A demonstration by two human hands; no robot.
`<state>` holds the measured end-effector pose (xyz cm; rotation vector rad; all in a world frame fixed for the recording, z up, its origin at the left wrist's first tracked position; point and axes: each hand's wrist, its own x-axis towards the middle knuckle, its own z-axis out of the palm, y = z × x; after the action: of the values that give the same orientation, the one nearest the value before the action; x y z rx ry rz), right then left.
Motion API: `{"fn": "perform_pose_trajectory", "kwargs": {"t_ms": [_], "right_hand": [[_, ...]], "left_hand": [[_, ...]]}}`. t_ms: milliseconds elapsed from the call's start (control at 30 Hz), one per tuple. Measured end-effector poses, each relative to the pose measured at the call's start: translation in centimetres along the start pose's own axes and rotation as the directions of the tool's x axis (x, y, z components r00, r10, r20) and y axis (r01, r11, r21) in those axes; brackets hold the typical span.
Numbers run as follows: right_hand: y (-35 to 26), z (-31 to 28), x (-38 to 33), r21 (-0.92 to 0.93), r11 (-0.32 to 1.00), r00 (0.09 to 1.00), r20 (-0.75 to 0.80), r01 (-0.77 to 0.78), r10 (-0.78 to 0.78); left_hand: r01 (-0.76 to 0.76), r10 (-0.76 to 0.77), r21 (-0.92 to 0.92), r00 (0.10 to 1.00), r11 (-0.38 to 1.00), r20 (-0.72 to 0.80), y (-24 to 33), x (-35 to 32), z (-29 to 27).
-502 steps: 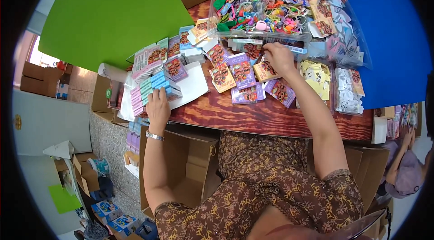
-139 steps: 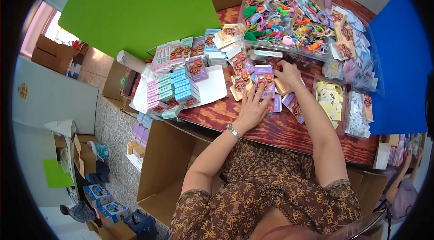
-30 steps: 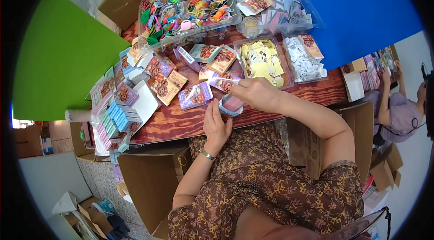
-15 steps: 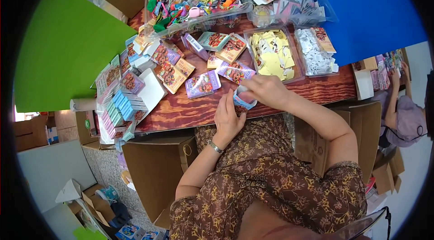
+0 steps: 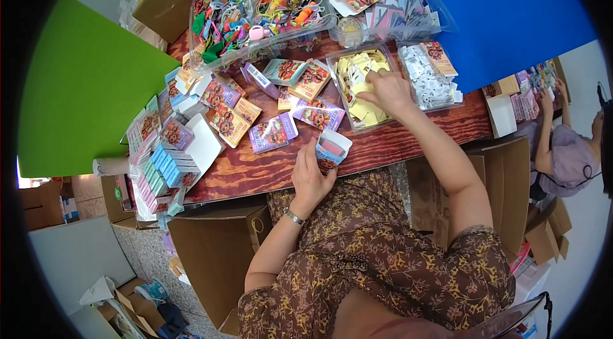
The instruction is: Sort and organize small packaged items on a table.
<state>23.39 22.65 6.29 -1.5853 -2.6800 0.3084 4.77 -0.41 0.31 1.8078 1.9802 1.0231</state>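
My left hand (image 5: 311, 176) is closed round a small blue picture box (image 5: 330, 159) at the table's front edge. The box stands with its top flap up, and something pinkish shows inside. My right hand (image 5: 388, 93) reaches down into a clear plastic tray (image 5: 359, 128) of yellow paper slips (image 5: 364, 111). Its thumb and forefinger are apart over the slips, with yellow paper showing between them. Purple boxes (image 5: 273, 133) and orange boxes (image 5: 233, 123) with the same kind of pictures lie just beyond my left hand.
A big clear bin (image 5: 255, 48) of colourful small trinkets stands at the back, beside a bin of flat packets (image 5: 389, 4). White slips (image 5: 426, 80) fill a tray on the right. Stacked small boxes (image 5: 169, 170) crowd the left. Another person (image 5: 562, 141) works at far right.
My right hand has left the opening of the blue box and moved right and away, into the yellow slips. My left hand still holds the box. The whole view has shifted slightly.
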Motion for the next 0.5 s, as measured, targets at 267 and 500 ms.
{"fn": "perform_pose_trajectory", "kwargs": {"t_ms": [267,500], "right_hand": [[2.6,1.2,1.9,0.158,0.987,0.999,0.035,-0.016,0.010],[4.1,1.1,-0.8,0.370,0.876,0.879,-0.462,0.311,-0.117]], "left_hand": [[0.008,-0.007,-0.034,1.000,0.999,0.027,0.2,0.2,0.1],[-0.028,0.030,-0.053,0.999,0.998,0.023,0.5,0.6,-0.3]]}}
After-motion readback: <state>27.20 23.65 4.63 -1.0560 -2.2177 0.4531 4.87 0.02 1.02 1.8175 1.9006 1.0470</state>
